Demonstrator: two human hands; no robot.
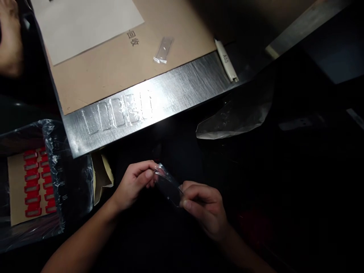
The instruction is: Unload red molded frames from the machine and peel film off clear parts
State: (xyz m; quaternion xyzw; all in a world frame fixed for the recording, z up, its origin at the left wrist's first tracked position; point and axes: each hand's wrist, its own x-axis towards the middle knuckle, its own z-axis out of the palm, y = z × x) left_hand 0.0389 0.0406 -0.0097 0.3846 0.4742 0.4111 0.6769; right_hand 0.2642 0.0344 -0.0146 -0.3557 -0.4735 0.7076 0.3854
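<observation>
At the far left edge, another person's hand (10, 38) rests by the corner of the bench. Below it, a box lined with clear plastic film (57, 178) holds a brown card carrying rows of red clips (35, 182). Next comes the brushed steel table edge (176, 94), where a row of small clear sleeves (119, 112) lies flat on the metal. Behind it a brown cardboard sheet (113, 64) bears printed characters reading "回收", with a white paper sheet (85, 22) over its upper left and one loose clear sleeve (163, 49) lying on it.

Below the table edge, in the dark, the left hand (133, 185) pinches one end of a small clear plastic pouch (169, 185), thumb and fingers closed on it. The right hand (204, 208) grips the other end, fingers curled shut.

Further right, a white pen-like stick (226, 60) marked "ABS" lies at the cardboard's corner, and a crumpled clear bag (236, 117) hangs below.
</observation>
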